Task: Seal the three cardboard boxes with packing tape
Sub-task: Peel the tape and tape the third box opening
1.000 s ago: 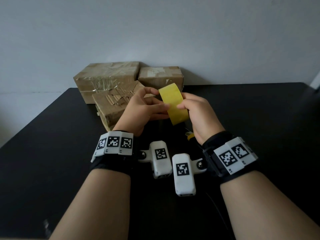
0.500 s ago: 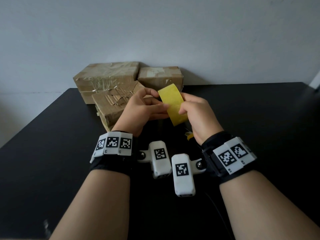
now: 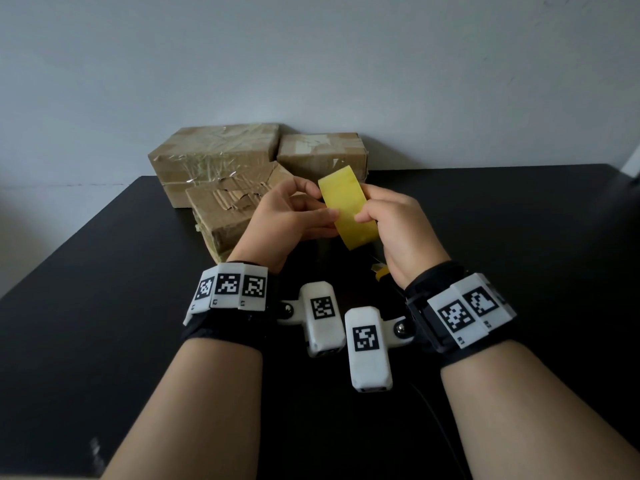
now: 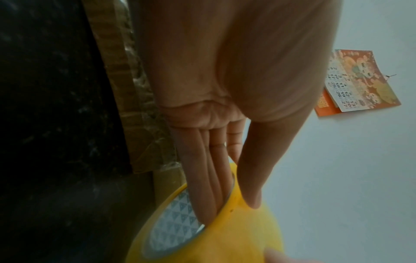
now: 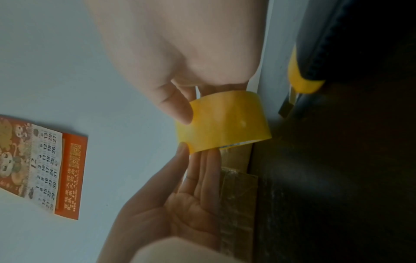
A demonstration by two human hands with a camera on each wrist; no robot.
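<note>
A yellow roll of packing tape (image 3: 346,209) is held above the black table (image 3: 104,306) by both hands. My left hand (image 3: 322,206) grips its left side, with the fingers (image 4: 209,186) reaching into the core and the thumb on the outer face. On its right side my right hand (image 3: 367,216) pinches it, thumb (image 5: 178,106) on the yellow face. Three cardboard boxes stand behind: a large one (image 3: 214,154) back left, a smaller one (image 3: 322,152) back right, and a torn-topped one (image 3: 225,213) in front, just beyond my left hand.
A yellow and black utility knife (image 5: 301,78) lies on the table under my right hand, and its tip (image 3: 381,271) shows in the head view. A wall calendar (image 4: 360,80) hangs above. The wall stands directly behind the boxes.
Both hands keep hold of the roll. It has shifted only slightly between them, and my right thumb has slid a little over its outer face.
</note>
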